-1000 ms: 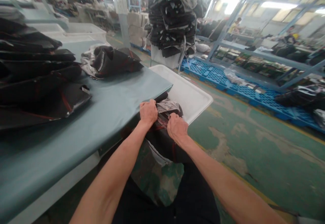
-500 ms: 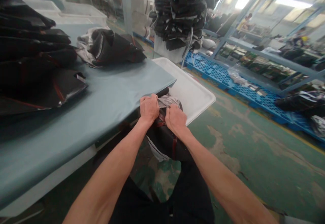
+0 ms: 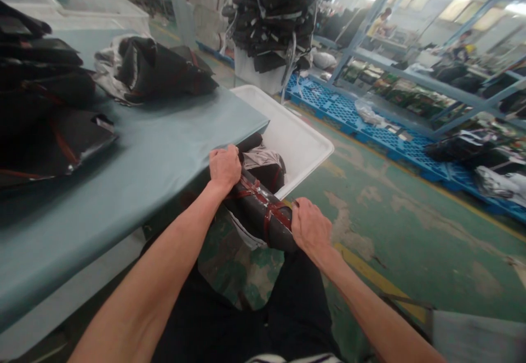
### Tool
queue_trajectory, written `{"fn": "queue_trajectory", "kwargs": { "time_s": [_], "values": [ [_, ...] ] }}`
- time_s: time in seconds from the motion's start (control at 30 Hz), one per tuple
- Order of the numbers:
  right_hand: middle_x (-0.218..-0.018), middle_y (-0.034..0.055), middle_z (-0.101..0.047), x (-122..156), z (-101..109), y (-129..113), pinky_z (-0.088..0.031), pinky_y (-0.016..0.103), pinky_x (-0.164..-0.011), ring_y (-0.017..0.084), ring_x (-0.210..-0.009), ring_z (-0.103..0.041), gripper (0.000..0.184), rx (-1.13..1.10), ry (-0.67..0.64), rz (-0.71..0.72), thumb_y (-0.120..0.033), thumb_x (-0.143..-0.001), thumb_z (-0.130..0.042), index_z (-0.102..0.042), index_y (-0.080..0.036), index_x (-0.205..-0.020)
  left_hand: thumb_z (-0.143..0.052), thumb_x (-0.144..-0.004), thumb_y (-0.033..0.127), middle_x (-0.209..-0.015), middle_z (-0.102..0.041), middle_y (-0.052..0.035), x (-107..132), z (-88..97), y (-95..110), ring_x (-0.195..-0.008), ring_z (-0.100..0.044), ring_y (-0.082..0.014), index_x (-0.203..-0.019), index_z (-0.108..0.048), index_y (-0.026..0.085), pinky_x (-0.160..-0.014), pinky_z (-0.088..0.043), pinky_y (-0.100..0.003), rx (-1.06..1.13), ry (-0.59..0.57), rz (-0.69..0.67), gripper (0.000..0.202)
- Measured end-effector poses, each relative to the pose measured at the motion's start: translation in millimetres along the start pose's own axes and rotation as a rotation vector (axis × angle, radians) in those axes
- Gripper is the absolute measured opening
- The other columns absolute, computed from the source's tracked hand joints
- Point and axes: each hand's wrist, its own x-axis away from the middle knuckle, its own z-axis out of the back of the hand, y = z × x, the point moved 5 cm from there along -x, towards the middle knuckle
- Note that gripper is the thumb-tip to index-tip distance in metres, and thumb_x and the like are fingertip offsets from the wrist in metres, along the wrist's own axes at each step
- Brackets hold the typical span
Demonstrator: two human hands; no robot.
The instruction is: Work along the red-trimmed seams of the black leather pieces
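Observation:
Both my hands grip a black garment (image 3: pixel 259 209) with red seam tape, stretched between them beside the table's edge. My left hand (image 3: pixel 224 166) is closed on its upper end, right at the corner of the grey-blue table (image 3: pixel 156 149). My right hand (image 3: pixel 310 227) is closed on its lower end, out over the floor. Behind the garment, a white bin (image 3: pixel 299 132) holds more dark and grey pieces.
A stack of black garments (image 3: pixel 45 105) lies on the table's left, and a crumpled black garment (image 3: pixel 160 72) at its far end. A tall pile of black pieces (image 3: pixel 271 17) stands beyond the bin. Blue pallets (image 3: pixel 370 127) and metal racks line the green floor to the right.
My right hand has pulled away from the left, down and to the right, drawing the garment out between them. The view has shifted slightly left.

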Motion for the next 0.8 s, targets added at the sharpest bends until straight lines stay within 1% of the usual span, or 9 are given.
{"fn": "queue_trajectory", "kwargs": {
  "time_s": [0.13, 0.27, 0.33, 0.5, 0.57, 0.6, 0.67, 0.73, 0.8],
  "values": [
    [-0.115, 0.009, -0.071, 5.5, 1.7, 8.4, -0.042, 0.032, -0.082, 0.023, -0.107, -0.064, 0.025, 0.03, 0.004, 0.029, -0.029, -0.107, -0.038, -0.06, -0.02, -0.115, -0.029, -0.098, 0.022, -0.099, -0.077, -0.0172, -0.2, -1.5, -1.5, -0.103, -0.071, -0.0312, -0.115, -0.065, 0.015, -0.107, -0.039, -0.044, 0.007, 0.026, 0.012, 0.041],
    [-0.113, 0.0092, -0.071, -5.6, 5.2, -2.2, -0.043, 0.031, -0.08, 0.023, -0.107, -0.064, 0.022, 0.059, -0.009, 0.068, -0.029, -0.107, -0.04, -0.06, -0.02, -0.114, -0.029, -0.098, 0.022, -0.103, -0.077, -0.0165, 0.3, -0.6, -1.0, -0.105, -0.071, -0.0305, -0.116, -0.065, 0.015, -0.108, -0.04, -0.044, 0.027, 0.023, 0.021, 0.041],
    [-0.114, 0.0089, -0.07, -16.9, 7.3, -16.9, -0.044, 0.031, -0.08, 0.023, -0.107, -0.065, 0.024, 0.035, -0.008, 0.096, -0.03, -0.107, -0.038, -0.059, -0.02, -0.114, -0.029, -0.099, 0.022, -0.104, -0.077, -0.0162, 0.7, 0.5, -0.3, -0.105, -0.071, -0.0301, -0.116, -0.065, 0.016, -0.108, -0.04, -0.044, 0.034, 0.023, 0.024, 0.04],
    [-0.119, 0.0108, -0.069, -48.9, 4.2, -73.8, -0.046, 0.032, -0.08, 0.024, -0.108, -0.065, 0.025, -0.042, -0.012, 0.187, -0.031, -0.108, -0.036, -0.056, -0.019, -0.117, -0.029, -0.099, 0.022, -0.108, -0.078, -0.015, 1.3, 0.9, 0.0, -0.107, -0.07, -0.0293, -0.116, -0.065, 0.016, -0.109, -0.039, -0.044, 0.032, 0.024, 0.037, 0.04],
    [-0.121, 0.0121, -0.068, -52.7, 0.7, -82.8, -0.047, 0.032, -0.08, 0.024, -0.109, -0.064, 0.024, -0.059, -0.008, 0.21, -0.031, -0.107, -0.038, -0.055, -0.018, -0.118, -0.029, -0.1, 0.023, -0.108, -0.078, -0.0137, 0.6, 0.2, -0.8, -0.107, -0.07, -0.0286, -0.117, -0.064, 0.017, -0.11, -0.039, -0.043, 0.038, 0.021, 0.039, 0.04],
    [-0.121, 0.0121, -0.067, -51.1, -0.4, -80.4, -0.046, 0.032, -0.081, 0.024, -0.109, -0.064, 0.024, -0.066, 0.008, 0.214, -0.032, -0.107, -0.038, -0.055, -0.019, -0.118, -0.03, -0.099, 0.023, -0.107, -0.078, -0.013, -0.1, -0.1, -1.4, -0.106, -0.07, -0.0283, -0.116, -0.064, 0.017, -0.11, -0.039, -0.043, 0.042, 0.02, 0.04, 0.039],
    [-0.12, 0.0111, -0.068, -40.9, -1.5, -62.4, -0.045, 0.032, -0.082, 0.024, -0.108, -0.063, 0.025, -0.076, 0.048, 0.197, -0.032, -0.107, -0.037, -0.056, -0.02, -0.118, -0.03, -0.099, 0.023, -0.104, -0.078, -0.012, -1.7, -1.0, -2.8, -0.105, -0.07, -0.0279, -0.116, -0.064, 0.018, -0.111, -0.039, -0.043, 0.05, 0.018, 0.036, 0.038],
    [-0.118, 0.0101, -0.069, -25.1, -2.1, -33.6, -0.044, 0.032, -0.083, 0.024, -0.108, -0.063, 0.027, -0.082, 0.066, 0.138, -0.032, -0.108, -0.036, -0.058, -0.02, -0.117, -0.031, -0.099, 0.024, -0.102, -0.078, -0.0117, -3.0, -1.8, -3.9, -0.103, -0.07, -0.0279, -0.115, -0.065, 0.018, -0.111, -0.038, -0.043, 0.056, 0.025, 0.029, 0.038],
    [-0.115, 0.0097, -0.071, -8.5, -3.1, -5.6, -0.043, 0.032, -0.084, 0.024, -0.108, -0.064, 0.028, -0.096, 0.044, 0.064, -0.031, -0.108, -0.035, -0.059, -0.02, -0.117, -0.031, -0.099, 0.024, -0.101, -0.078, -0.0115, -2.9, -2.4, -4.6, -0.102, -0.07, -0.0279, -0.115, -0.065, 0.018, -0.111, -0.039, -0.044, 0.062, 0.039, 0.025, 0.038]
  ]
}}
